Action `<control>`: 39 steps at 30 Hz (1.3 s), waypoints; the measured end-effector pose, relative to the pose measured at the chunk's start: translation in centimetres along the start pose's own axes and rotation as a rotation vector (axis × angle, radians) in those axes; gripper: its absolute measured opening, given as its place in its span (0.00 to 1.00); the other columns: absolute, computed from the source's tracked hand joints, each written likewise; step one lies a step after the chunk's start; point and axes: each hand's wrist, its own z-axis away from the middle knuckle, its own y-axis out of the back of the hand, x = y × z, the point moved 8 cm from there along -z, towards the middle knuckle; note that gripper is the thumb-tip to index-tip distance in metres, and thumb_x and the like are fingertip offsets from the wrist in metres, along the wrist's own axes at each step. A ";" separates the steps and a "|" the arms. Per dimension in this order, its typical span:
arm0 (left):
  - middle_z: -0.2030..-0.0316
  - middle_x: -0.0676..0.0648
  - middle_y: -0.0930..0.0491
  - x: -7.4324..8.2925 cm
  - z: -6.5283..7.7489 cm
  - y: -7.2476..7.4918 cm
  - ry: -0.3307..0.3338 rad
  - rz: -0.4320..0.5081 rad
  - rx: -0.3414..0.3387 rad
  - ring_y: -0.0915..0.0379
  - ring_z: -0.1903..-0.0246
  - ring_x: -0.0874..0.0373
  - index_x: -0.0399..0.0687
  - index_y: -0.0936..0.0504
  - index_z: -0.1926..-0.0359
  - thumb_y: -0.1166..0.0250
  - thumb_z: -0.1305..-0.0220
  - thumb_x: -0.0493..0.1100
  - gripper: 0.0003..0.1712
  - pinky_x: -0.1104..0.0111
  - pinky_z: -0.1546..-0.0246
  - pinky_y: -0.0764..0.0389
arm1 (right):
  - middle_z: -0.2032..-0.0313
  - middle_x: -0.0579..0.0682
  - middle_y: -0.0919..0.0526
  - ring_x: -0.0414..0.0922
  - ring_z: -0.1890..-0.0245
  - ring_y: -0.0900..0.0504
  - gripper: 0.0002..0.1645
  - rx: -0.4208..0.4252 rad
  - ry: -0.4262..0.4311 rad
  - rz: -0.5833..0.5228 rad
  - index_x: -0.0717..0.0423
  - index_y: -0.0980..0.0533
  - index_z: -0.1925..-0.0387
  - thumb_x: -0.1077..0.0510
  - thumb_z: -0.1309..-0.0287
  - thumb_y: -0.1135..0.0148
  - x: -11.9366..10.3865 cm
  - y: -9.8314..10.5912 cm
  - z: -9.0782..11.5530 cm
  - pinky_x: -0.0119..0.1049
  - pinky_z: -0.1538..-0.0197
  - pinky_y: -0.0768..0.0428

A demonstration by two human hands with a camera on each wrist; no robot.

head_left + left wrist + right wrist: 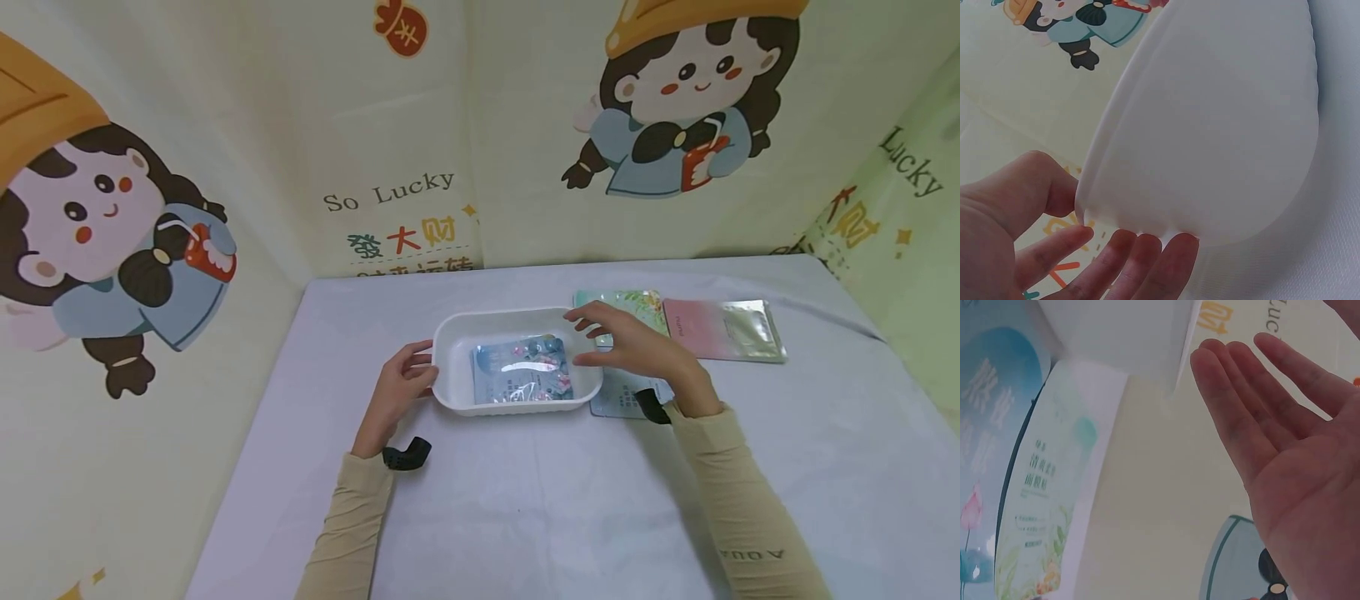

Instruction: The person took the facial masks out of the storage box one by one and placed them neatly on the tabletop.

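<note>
A white plastic tray [456,354] stands on the table, with a shiny blue sheet mask packet [498,375] lying flat inside it. At the tray's left end, my left hand [396,390] grips the rim; the left wrist view shows the thumb [1063,197] at the rim and fingertips [1183,250] against the outer wall. My right hand [630,340] hovers at the tray's right end, fingers extended and slightly spread, holding nothing. In the right wrist view its fingers [1235,412] appear apart from the tray wall [1116,337].
Right of the tray lie a green sheet mask packet [626,302], a light-blue packet [626,400] partly under the right hand and tray edge, and a pink and silver packet [697,329]. A printed curtain [525,225] hangs behind the white-covered table [487,508].
</note>
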 end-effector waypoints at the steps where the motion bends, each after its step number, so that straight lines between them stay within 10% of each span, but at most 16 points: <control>1: 0.41 0.34 0.25 0.0 0.0 0.0 0.002 0.000 0.001 0.23 0.44 0.41 0.42 0.31 0.31 0.39 0.33 0.36 0.30 0.60 0.54 0.14 | 0.36 0.60 0.29 0.59 0.40 0.25 0.42 -0.004 0.003 0.002 0.60 0.34 0.33 0.53 0.46 0.26 -0.1 -0.2 -0.1 0.55 0.40 0.22; 39: 0.39 0.32 0.27 -0.1 -0.4 0.1 0.001 0.014 -0.021 0.24 0.44 0.38 0.41 0.32 0.31 0.39 0.33 0.36 0.30 0.58 0.54 0.14 | 0.42 0.62 0.25 0.56 0.40 0.28 0.36 -0.040 0.067 0.391 0.67 0.28 0.38 0.57 0.46 0.26 -1.3 -5.7 -4.3 0.51 0.35 0.27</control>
